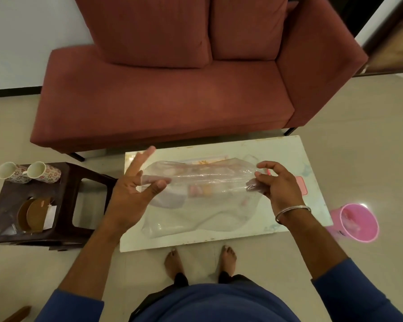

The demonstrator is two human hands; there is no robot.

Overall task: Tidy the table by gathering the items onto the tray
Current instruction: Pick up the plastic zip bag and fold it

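Both hands up over the table [289, 149] — left hand [135, 189] and right hand [275, 182] each pinching an end of the clear plastic bag [203, 182], stretched mid-air between them — small items blurred inside.

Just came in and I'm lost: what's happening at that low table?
A person stands at the low white table and holds a clear plastic bag stretched between both hands above it. The left hand pinches one end, with two fingers raised; the right hand grips the other end. Small items show blurred through the plastic. Two floral mugs and brown plates sit on a dark stool to the left, and a pink bin stands on the floor to the right.
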